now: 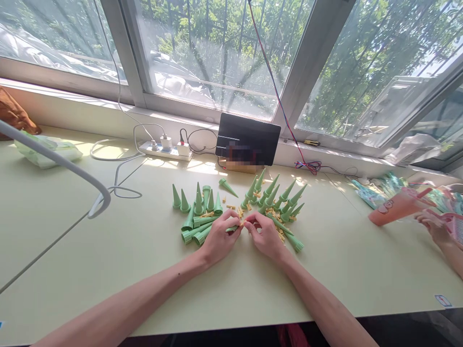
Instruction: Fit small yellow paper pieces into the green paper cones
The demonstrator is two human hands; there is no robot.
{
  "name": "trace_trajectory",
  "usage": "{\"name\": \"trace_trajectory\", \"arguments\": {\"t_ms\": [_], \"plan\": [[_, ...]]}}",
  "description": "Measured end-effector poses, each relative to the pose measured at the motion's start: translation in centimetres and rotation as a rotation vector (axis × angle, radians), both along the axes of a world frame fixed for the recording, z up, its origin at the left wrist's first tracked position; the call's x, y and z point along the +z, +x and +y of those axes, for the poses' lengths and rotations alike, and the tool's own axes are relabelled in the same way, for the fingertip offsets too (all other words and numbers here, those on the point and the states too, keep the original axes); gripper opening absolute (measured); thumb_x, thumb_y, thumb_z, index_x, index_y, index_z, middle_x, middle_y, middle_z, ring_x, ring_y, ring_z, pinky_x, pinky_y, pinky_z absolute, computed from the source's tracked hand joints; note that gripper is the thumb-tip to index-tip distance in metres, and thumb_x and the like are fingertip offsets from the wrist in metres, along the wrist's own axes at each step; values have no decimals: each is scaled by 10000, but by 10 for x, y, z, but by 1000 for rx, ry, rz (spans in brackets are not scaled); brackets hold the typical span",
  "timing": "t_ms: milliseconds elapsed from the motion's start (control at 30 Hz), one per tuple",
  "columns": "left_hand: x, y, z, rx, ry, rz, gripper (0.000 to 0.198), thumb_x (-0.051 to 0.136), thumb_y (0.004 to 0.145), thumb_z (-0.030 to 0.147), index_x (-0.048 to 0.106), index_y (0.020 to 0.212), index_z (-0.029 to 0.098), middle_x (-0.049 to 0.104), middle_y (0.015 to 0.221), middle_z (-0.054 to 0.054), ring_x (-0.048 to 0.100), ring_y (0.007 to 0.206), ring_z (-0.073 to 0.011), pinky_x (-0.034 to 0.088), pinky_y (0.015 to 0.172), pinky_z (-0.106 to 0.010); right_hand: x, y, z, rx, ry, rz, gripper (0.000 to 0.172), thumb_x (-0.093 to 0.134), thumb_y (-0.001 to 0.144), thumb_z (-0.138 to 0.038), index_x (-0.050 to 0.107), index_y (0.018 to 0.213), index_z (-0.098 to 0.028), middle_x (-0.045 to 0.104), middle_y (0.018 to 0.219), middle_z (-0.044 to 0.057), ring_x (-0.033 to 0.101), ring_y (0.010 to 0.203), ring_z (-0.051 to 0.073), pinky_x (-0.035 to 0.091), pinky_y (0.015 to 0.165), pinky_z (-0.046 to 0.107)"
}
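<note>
My left hand [219, 236] is closed around a green plastic cone [232, 228] lying sideways, its tip pointing right. My right hand [265, 233] pinches a small yellow piece [241, 223] at the cone's tip. The two hands meet in the middle of the table. Left of them stand several upright green cones [197, 202], with more cones lying flat [195, 229] below. Right of them a cluster of leaning green cones [277, 195] rests among scattered small yellow pieces [280, 236].
A dark tablet [248, 140] leans at the window sill behind the cones. A white power strip [166, 150] with cables sits left of it. A white lamp arm [54, 161] crosses the left. Another person's hand [436, 226] works at the far right with pink packaging [398, 207].
</note>
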State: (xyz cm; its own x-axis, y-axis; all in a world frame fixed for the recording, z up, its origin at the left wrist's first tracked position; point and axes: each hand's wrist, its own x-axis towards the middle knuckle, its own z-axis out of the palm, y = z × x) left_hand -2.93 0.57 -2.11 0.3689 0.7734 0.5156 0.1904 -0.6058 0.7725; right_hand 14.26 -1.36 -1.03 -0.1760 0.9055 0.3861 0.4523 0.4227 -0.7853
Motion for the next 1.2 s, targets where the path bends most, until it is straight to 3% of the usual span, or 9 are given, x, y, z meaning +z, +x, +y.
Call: {"name": "trace_trajectory", "arguments": {"t_ms": [667,1200], "plan": [[0,0,-1,0,23,40,193,517,923,184,579,741,166,513,892,-26,498,681,-79,430,488,-162,1,-4,-4,-83,14,-40,245,524,947,-343,560,761,-187,618,696,23,549,587,142,418,519,252],[0,-1,1,18,88,52,200,523,917,149,582,727,167,529,886,-20,521,694,-85,454,557,-184,0,-5,-3,-101,36,-31,273,528,941,-362,545,732,-188,590,660,11,522,570,134,419,538,252]]}}
